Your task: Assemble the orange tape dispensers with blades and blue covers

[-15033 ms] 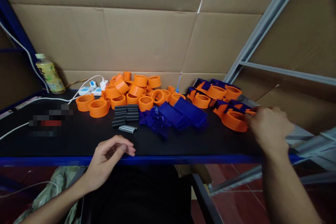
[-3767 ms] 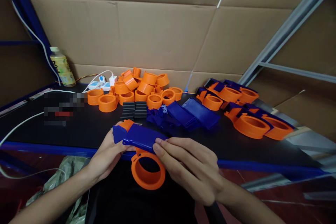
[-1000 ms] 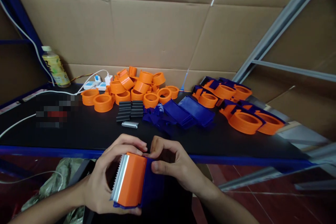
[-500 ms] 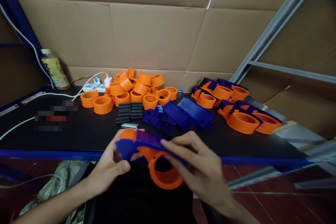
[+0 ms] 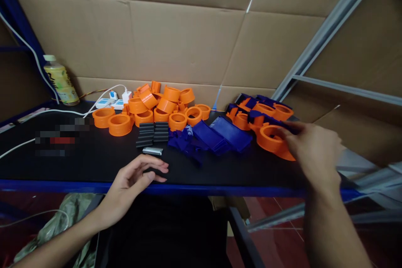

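Note:
My right hand (image 5: 317,155) is at the right end of the table, its fingers closed on an orange and blue tape dispenser (image 5: 266,139). That dispenser lies over other assembled dispensers (image 5: 279,112), and the hand covers part of it. Near the front edge my left hand (image 5: 138,178) is held with nothing in it, fingers loosely bent and thumb apart. Just beyond the left hand are thin metal strips (image 5: 152,151) and stacks of dark grey ribbed pieces (image 5: 153,133). Flat blue plastic plates (image 5: 230,133) and smaller blue parts (image 5: 185,140) lie between my hands.
Loose orange tape dispenser frames (image 5: 163,104) are heaped along the back. A power strip (image 5: 108,102) with white cables and a drink bottle (image 5: 61,79) stand at the back left. Cardboard (image 5: 188,42) walls the rear; a metal rack post (image 5: 326,29) rises at the right.
The tape dispenser that both hands held over my lap has gone to the right with my right hand, onto the assembled ones. My left hand has let go of it and stays near the edge.

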Available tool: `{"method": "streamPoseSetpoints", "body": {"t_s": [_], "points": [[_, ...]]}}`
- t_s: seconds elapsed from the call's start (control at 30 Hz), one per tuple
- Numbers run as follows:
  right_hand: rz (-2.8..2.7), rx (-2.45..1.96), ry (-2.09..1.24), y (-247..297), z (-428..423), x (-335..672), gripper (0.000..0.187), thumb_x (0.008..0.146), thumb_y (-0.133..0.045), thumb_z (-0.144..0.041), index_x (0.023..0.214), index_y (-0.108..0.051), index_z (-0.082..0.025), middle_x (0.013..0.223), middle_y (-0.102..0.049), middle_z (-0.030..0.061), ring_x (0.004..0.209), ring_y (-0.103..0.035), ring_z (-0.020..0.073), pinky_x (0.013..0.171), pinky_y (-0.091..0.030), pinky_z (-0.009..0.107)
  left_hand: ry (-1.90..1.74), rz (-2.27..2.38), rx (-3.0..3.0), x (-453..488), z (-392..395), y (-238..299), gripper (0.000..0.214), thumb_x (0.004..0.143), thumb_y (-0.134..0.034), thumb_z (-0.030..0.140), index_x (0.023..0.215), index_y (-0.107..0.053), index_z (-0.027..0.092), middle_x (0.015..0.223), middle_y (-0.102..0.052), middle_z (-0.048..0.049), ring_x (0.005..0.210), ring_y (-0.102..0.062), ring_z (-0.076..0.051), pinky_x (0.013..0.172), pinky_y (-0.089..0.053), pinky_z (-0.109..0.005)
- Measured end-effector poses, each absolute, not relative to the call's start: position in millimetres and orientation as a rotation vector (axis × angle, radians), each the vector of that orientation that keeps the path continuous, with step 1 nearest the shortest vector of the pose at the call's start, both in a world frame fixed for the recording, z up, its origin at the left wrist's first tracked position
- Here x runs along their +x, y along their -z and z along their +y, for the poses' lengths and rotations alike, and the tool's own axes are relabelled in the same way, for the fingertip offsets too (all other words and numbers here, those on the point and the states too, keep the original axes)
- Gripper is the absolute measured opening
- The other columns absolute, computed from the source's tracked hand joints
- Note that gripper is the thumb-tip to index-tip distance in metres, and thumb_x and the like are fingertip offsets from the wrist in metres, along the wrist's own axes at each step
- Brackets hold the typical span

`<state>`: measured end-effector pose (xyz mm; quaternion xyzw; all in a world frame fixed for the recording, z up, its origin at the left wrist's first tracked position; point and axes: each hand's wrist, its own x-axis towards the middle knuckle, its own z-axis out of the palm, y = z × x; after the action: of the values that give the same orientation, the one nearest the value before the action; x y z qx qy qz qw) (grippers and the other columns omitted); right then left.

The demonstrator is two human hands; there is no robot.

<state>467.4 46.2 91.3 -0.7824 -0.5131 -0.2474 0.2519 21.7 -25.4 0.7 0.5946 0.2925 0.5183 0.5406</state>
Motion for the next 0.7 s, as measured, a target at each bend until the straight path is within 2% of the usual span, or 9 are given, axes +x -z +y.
{"method": "streamPoseSetpoints", "body": {"t_s": [0.07,0.23,0.4,0.6,0.7], "points": [[-1.400,-2.204,0.660,-89,48,463,0.043,0.086,-0.065,-0.046,0.112,-0.079,-0.016,0.077,-0.073,0.0212,0.055,-0.054,0.0219,0.057,-0.027,0.035,-1.213,0.716,1.421,22,-25,-2,0.023,0.096,-0.061,0.030,0.112,-0.074,0.022,0.111,-0.073,-0.0132,0.102,-0.070,-0.031,0.091,-0.059,-0.049],[-1.407,-2.167,0.661,-90,41,458,0.048,0.081,-0.069,-0.054,0.107,-0.081,-0.016,0.071,-0.070,0.0200,0.050,-0.046,0.0179,0.057,-0.025,0.036,-1.189,0.739,1.431,20,-25,-3,0.022,0.097,-0.060,0.031,0.110,-0.074,0.020,0.106,-0.074,-0.0123,0.094,-0.072,-0.028,0.087,-0.060,-0.046],[-1.449,-2.193,0.650,-92,35,456,0.036,0.083,-0.066,-0.048,0.101,-0.083,-0.021,0.069,-0.069,0.0172,0.049,-0.038,0.0167,0.057,-0.024,0.035,-1.166,0.741,1.443,21,-27,-5,0.021,0.098,-0.058,0.031,0.108,-0.073,0.021,0.103,-0.074,-0.0112,0.091,-0.072,-0.026,0.085,-0.059,-0.042],[-1.544,-2.258,0.643,-90,47,454,0.032,0.082,-0.067,-0.039,0.097,-0.082,-0.015,0.078,-0.070,0.0188,0.057,-0.050,0.0197,0.057,-0.025,0.032,-1.120,0.742,1.452,21,-25,-4,0.021,0.096,-0.061,0.033,0.105,-0.074,0.020,0.103,-0.074,-0.0114,0.092,-0.071,-0.026,0.085,-0.058,-0.040],[-1.546,-2.336,0.721,-89,51,454,0.032,0.086,-0.062,-0.038,0.092,-0.080,-0.012,0.086,-0.070,0.0211,0.071,-0.061,0.0263,0.056,-0.028,0.032,-1.071,0.735,1.492,19,-24,-3,0.022,0.097,-0.059,0.034,0.106,-0.073,0.020,0.105,-0.073,-0.0115,0.096,-0.070,-0.026,0.088,-0.056,-0.041]]}}
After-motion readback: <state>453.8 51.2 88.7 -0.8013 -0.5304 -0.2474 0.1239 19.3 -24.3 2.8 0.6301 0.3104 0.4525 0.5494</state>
